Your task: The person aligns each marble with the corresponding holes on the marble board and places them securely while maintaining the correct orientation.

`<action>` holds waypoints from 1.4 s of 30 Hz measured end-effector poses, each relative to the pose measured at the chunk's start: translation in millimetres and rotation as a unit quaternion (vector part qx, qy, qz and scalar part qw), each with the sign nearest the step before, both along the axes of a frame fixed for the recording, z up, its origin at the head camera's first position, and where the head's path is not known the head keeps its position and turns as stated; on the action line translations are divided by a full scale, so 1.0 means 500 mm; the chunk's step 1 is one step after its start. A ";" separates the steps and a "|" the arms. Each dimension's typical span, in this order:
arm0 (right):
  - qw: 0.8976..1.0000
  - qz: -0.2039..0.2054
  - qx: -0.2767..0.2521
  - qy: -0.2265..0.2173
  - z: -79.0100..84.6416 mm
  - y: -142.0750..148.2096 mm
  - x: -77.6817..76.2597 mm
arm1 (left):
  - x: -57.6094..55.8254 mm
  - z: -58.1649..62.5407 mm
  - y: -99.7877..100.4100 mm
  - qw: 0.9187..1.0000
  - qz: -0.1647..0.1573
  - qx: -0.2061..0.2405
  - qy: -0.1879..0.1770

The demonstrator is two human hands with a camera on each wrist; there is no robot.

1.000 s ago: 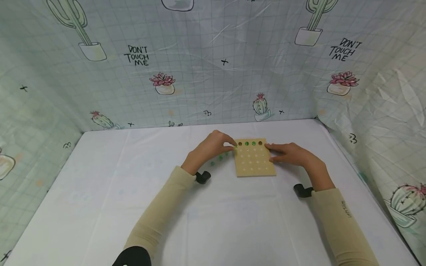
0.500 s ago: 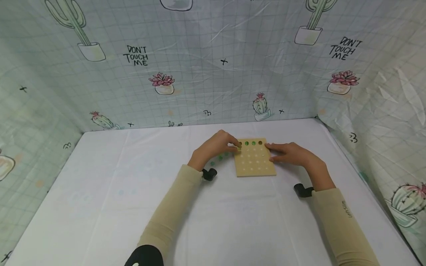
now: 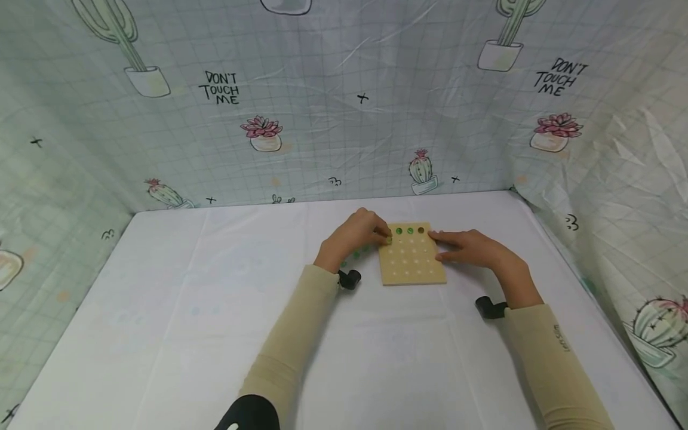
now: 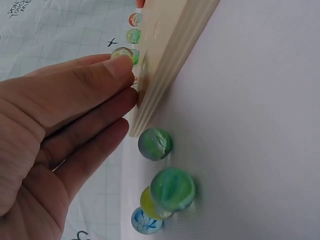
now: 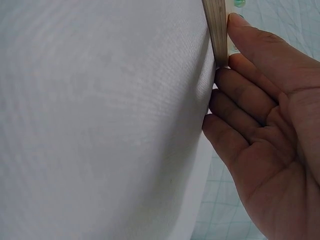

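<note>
A square wooden board [image 3: 412, 272] with rows of small hollows lies on the table. Along its far edge sit several glass marbles [image 3: 410, 230]; a red one [image 4: 135, 19] and a green one [image 4: 133, 36] show in the left wrist view. Over the board's left side, my left hand [image 3: 355, 234] pinches a clear yellowish marble [image 4: 120, 52] between thumb and fingers. My right hand [image 3: 470, 248] touches the right edge, thumb lying on the top face and the other fingers extended beside the edge.
On the cloth left of the board sit several loose marbles, among them a large-looking green one [image 4: 173, 190], a yellow one [image 4: 150, 204] and a blue one [image 4: 146, 221]. A patterned curtain [image 3: 312, 107] stands behind the white table [image 3: 177, 334].
My left hand has moved rightward with its marble, from the board's left edge to over its far-left corner, covering the leftmost marble there. The right hand stays put.
</note>
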State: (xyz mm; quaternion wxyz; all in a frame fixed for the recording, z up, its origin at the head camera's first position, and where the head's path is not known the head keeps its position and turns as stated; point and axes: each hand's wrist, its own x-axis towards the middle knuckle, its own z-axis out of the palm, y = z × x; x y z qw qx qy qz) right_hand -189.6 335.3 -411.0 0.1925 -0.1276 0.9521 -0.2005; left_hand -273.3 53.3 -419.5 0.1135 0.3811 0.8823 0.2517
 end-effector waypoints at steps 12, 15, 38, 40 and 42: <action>1.000 0.002 0.000 0.002 0.002 0.001 -0.001 | 0.005 0.003 0.008 0.999 0.045 0.001 -0.022; 1.000 0.000 0.001 -0.001 0.001 0.001 0.000 | 0.009 0.004 0.011 0.998 0.051 0.004 -0.021; 1.000 -0.009 0.007 -0.007 0.000 0.004 -0.007 | 0.022 0.004 -0.001 0.996 0.086 0.021 -0.030; 1.000 -0.004 0.007 -0.004 -0.001 0.003 -0.006 | 0.026 0.009 -0.009 0.996 0.086 0.022 -0.024; 1.000 -0.002 0.005 -0.003 -0.001 0.003 -0.006 | 0.030 0.015 -0.017 0.996 0.085 0.022 -0.015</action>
